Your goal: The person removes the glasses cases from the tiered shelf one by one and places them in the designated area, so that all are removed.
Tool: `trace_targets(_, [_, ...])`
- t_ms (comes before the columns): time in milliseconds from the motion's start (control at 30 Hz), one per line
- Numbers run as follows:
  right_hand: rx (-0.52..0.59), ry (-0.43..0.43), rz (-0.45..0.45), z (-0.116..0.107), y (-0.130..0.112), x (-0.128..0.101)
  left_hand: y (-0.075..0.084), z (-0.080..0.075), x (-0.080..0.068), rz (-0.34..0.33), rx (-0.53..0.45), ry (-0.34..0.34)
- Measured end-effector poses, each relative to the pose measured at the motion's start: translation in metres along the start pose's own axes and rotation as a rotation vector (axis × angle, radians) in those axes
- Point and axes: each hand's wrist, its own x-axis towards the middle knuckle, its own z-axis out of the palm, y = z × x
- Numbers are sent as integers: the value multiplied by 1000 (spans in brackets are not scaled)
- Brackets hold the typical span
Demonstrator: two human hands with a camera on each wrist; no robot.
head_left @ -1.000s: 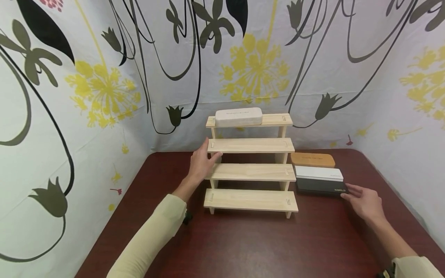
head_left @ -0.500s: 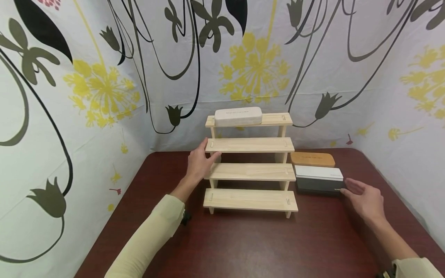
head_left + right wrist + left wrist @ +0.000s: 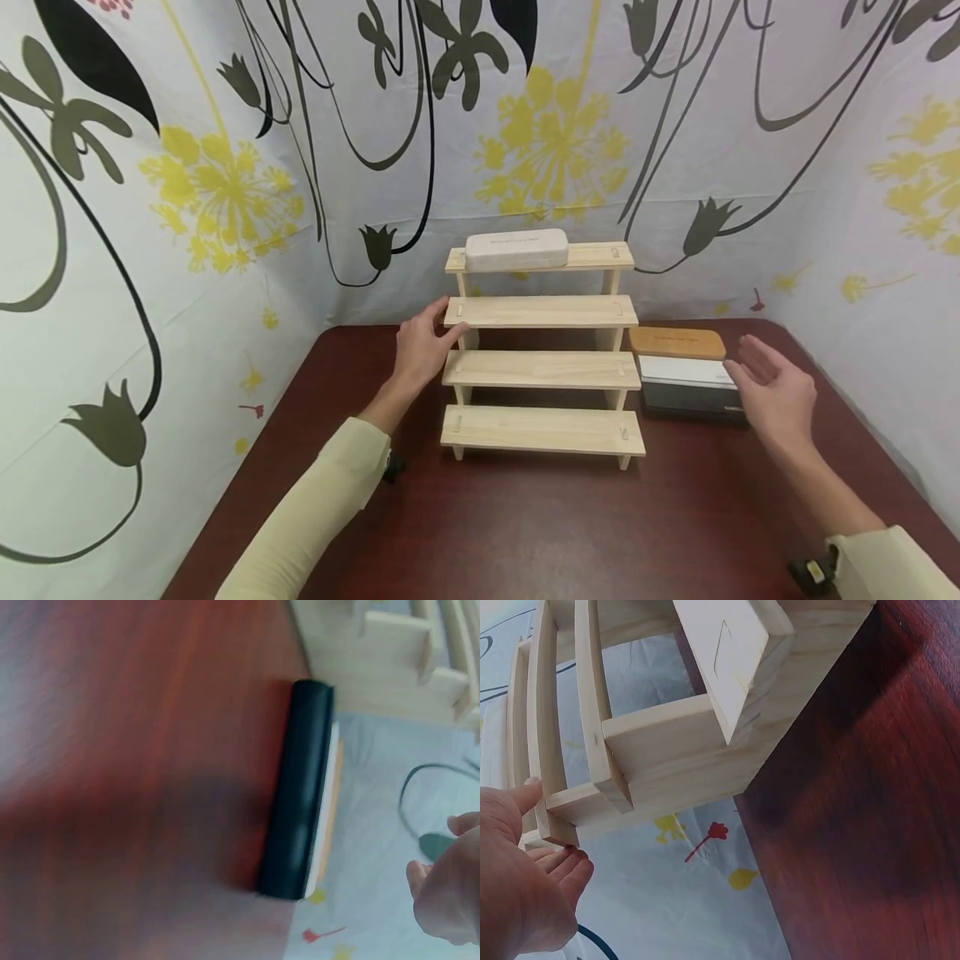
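My left hand (image 3: 422,352) rests open, fingers straight, against the left end of the pale, smooth-planed wooden step rack (image 3: 542,367), touching its second shelf. My right hand (image 3: 772,392) hovers open and empty, fingers spread, just right of three rounded oblong cases: a matte black case (image 3: 690,401) nearest, a white case (image 3: 684,371) behind it, a tan case (image 3: 677,342) beyond.

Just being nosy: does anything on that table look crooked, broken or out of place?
Nothing stands out. The four-step pale wooden display stand stands straight, a white oblong case lies flat on its top step, and the tan, white and black cases lie neatly side by side.
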Motion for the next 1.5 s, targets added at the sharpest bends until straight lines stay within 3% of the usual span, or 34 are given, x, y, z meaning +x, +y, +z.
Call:
trace_targets(300, [118, -14, -104, 29, -54, 9, 7, -6, 14, 12, 15, 14])
trace_targets(533, [163, -60, -238, 57, -85, 13, 17, -10, 30, -3, 61, 3])
trace_targets(967, [248, -258, -387, 89, -127, 29, 28, -13, 54, -46, 5, -4])
trace_targets(1333, [134, -338, -417, 112, -152, 46, 35, -5, 66, -92, -46, -14])
trace_targets(1500, [7, -365, -409, 119, -159, 53, 35, -1, 70, -113, -39, -20])
